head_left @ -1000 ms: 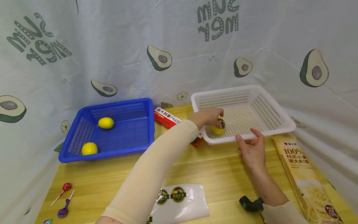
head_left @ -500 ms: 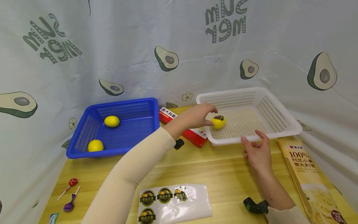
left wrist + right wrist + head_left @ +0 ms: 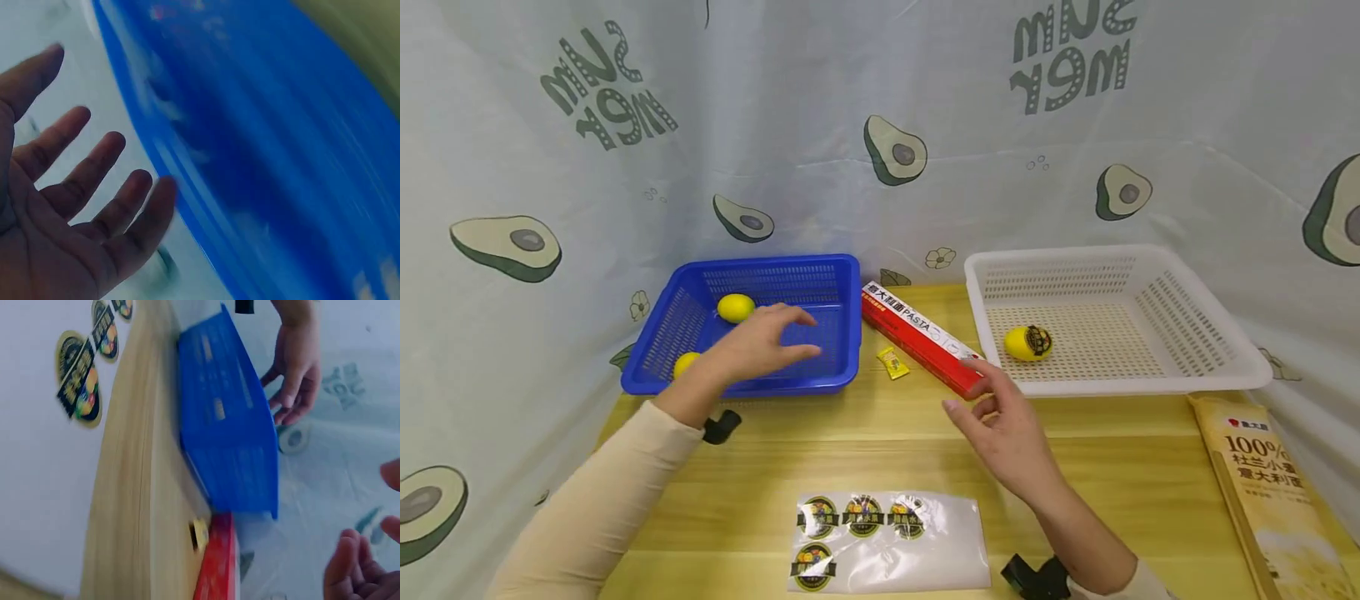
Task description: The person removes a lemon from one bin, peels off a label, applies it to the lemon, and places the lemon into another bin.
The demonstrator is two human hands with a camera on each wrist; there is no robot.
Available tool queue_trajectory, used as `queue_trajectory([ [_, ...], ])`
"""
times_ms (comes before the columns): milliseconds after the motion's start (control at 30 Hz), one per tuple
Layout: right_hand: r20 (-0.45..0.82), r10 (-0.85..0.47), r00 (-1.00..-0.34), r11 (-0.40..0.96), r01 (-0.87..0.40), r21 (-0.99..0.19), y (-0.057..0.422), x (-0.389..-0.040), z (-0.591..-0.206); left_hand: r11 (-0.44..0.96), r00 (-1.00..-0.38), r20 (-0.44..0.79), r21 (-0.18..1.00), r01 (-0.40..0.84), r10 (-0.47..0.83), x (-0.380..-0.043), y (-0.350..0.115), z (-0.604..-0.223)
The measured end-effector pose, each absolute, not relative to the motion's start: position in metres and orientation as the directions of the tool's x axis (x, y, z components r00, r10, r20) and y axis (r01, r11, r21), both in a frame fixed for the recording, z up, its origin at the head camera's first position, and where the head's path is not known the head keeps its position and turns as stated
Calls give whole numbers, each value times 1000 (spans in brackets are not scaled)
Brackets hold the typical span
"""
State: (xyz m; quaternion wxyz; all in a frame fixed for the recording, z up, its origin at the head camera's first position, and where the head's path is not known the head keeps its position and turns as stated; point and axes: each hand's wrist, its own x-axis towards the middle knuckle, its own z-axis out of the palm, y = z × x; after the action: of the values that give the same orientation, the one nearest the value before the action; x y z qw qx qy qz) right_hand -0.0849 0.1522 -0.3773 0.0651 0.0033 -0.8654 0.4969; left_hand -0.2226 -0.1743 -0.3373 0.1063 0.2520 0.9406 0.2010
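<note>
My left hand (image 3: 758, 348) hovers over the near side of the blue basket (image 3: 859, 333), fingers apart and holding nothing. Two lemons lie in that basket: one lemon (image 3: 735, 307) near the back, and a second lemon (image 3: 686, 364) partly covered by my left wrist. In the left wrist view the palm and spread fingers (image 3: 81, 181) show beside the blurred blue wall. My right hand (image 3: 1007, 433), loosely bent and holding nothing, is in front of the red pasta box (image 3: 917, 337), overlapping its near end. A lemon (image 3: 1027, 343) bearing a round dark sticker sits in the white basket (image 3: 1150, 387).
A sheet of round fruit stickers (image 3: 940, 567) lies on the wooden table (image 3: 760, 475) between my arms. Beside the pasta box is a small yellow-wrapped candy (image 3: 892, 363). A long spaghetti package (image 3: 1270, 492) lies at the right. A printed curtain (image 3: 820, 92) hangs behind the baskets.
My left hand has let go of the stickered lemon in the white basket and moved left over the blue basket. My right hand has left the white basket's rim and shifted left.
</note>
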Motion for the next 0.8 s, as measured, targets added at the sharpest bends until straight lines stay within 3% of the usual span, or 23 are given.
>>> queue_trajectory([
  [133,12,-142,-990,530,-86,-843,121,-108,-378,877,-875,-271,389,281,401,-236,-243,-330],
  [300,-87,-233,-969,552,-58,-832,82,-139,-381,906,-834,-425,378,189,351,-249,-294,-337],
  [600,-94,-277,-956,585,-90,-806,40,-177,-401,933,-718,-653,360,-18,238,-260,-308,-355],
  [800,-138,-277,-951,555,-41,-831,35,-179,-405,963,-700,-689,268,-6,187,-264,-308,-355],
])
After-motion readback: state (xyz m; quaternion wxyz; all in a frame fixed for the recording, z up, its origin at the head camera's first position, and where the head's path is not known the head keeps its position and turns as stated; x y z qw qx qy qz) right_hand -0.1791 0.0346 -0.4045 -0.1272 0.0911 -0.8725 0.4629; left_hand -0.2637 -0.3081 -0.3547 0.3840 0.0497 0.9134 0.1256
